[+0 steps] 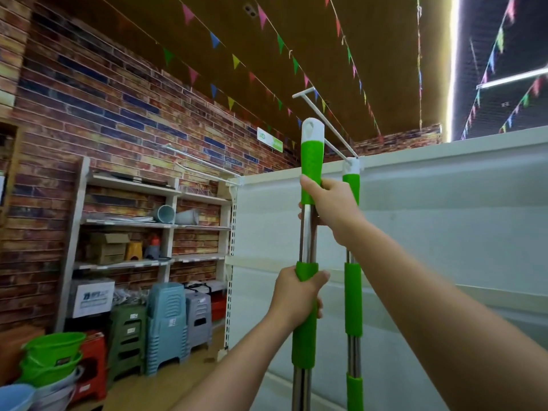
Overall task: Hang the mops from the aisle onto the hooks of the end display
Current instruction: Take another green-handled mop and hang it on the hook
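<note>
I hold a mop (308,232) upright in front of the white end display panel (444,221); its shaft is steel with green foam sleeves and a white cap with a hanging hole at the top. My right hand (329,203) grips the upper green sleeve just below the cap. My left hand (299,295) grips the middle green sleeve. The cap is level with a long white hook (323,123) that juts out from the panel's top edge, and sits just left of it. A second, similar mop (353,292) hangs from that hook against the panel. Both mop heads are out of view.
More white hooks (204,167) stick out from the panel's left corner. White shelves (154,223) with boxes and buckets line the brick wall on the left. Stacked plastic stools (166,324) and green buckets (53,360) stand on the floor below them.
</note>
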